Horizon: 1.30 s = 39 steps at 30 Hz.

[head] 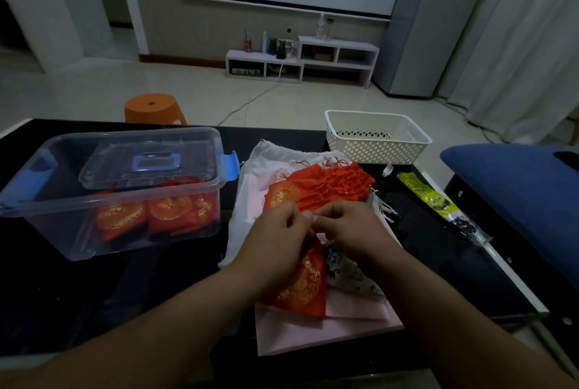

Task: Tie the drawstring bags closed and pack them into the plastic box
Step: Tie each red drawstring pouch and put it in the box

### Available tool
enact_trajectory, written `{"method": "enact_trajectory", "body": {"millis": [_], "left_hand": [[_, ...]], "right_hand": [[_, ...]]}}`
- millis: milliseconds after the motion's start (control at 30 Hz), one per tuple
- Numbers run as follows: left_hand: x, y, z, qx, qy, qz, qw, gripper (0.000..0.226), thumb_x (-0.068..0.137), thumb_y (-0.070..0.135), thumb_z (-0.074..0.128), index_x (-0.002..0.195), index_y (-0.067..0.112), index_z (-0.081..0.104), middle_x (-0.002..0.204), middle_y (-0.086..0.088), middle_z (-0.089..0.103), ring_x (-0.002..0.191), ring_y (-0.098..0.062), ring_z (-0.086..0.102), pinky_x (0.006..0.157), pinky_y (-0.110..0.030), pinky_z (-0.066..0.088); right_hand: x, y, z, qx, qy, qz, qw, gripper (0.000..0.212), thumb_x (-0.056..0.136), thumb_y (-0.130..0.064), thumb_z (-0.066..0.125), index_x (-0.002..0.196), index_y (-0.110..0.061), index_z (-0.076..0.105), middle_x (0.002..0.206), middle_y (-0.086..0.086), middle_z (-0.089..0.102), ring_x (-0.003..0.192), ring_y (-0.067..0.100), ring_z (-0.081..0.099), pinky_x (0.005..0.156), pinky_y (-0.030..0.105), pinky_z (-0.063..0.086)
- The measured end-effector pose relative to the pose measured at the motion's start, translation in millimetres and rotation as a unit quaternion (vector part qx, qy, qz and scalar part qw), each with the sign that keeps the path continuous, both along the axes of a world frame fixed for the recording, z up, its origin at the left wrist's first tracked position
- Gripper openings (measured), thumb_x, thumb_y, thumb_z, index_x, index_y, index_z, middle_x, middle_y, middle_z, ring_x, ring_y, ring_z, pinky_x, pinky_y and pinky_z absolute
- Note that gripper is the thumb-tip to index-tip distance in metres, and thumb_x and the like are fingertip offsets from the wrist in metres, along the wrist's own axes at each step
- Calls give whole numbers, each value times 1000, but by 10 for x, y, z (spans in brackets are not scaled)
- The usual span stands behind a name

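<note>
Left on table | plastic box holds packed red bags | left hand, right hand both pinch drawstring bag

Left hand and right hand pinch a red drawstring bag at its top, beside the plastic box.

Clear plastic box, glossy table

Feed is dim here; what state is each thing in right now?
plastic box: lid lying on top, packed bags inside
red bag: held at its top by both hands
left hand: pinching the bag's top
right hand: pinching the bag's top
red pile: lying unpacked behind the hands
white basket: upright
</note>
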<state>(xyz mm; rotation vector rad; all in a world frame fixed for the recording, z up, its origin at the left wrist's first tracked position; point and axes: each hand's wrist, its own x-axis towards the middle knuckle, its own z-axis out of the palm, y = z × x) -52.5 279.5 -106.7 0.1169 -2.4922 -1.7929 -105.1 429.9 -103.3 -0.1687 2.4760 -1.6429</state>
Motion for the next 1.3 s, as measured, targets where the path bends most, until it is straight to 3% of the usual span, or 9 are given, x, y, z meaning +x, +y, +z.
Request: {"method": "enact_trajectory", "body": {"millis": [200,300,433,667,867,1033,1100,1167,1300], "left_hand": [[-3,-46,-59,-30,-34,-8,999,34,107,39,51,90,13,65,85,-2,73,81,-24,70,84,-53,57],[-10,-58,-46,-12,-42,3,999,36,107,38,50,94,7,64,88,-13,70,79,-28,66,82,-53,55],[-19,-104,-23,35,-61,-11,997,36,108,36,49,96,6,66,86,-11,76,88,-34,73,88,-53,59],[-255,-374,264,5,-13,-53,999,30,104,34,59,84,13,65,84,-10,75,76,-19,71,71,-32,55],[-344,-288,175,41,-14,-83,996,35,100,33,66,85,2,69,78,-8,67,73,-16,61,74,-34,53],[-339,-303,197,53,-23,-112,992,32,102,36,63,101,6,73,98,-17,74,85,-17,68,83,-38,58],[-303,-345,199,5,-28,-128,991,30,102,45,59,116,19,66,105,-7,72,94,-14,70,82,-31,56],[-232,-382,146,-111,-4,-139,984,31,102,49,56,127,30,55,111,5,68,99,-10,67,86,-31,53],[-120,-392,2,-284,74,-165,942,23,107,43,49,128,33,48,110,6,69,98,-13,64,82,-36,50]], "right_hand": [[24,49,-46,81,65,21,994,7,87,-19,80,80,-19,76,79,-3,76,75,11,72,69,30,56],[41,34,-43,63,77,59,993,5,88,-15,78,84,-17,75,81,-2,76,76,10,72,67,23,56],[33,2,-62,50,54,63,995,6,92,-11,74,87,-11,71,78,8,76,68,14,72,63,29,57],[5,-38,16,59,8,99,993,5,91,-7,75,86,-6,77,72,11,75,62,18,70,57,26,54],[67,-78,30,91,21,139,986,9,91,-8,74,86,-11,80,71,11,76,63,20,71,62,28,58],[43,-78,7,61,11,112,992,13,94,-11,72,84,-4,78,68,13,73,60,21,67,56,25,53],[27,-44,33,30,-6,105,994,18,94,-17,73,79,-10,78,66,12,72,59,18,64,55,24,50],[8,-8,64,-19,-30,100,994,19,95,-12,71,77,-11,76,65,12,69,58,18,62,54,22,49],[8,-8,91,-62,-58,102,991,15,96,-7,69,83,0,73,68,14,67,58,16,62,51,20,48]]}}
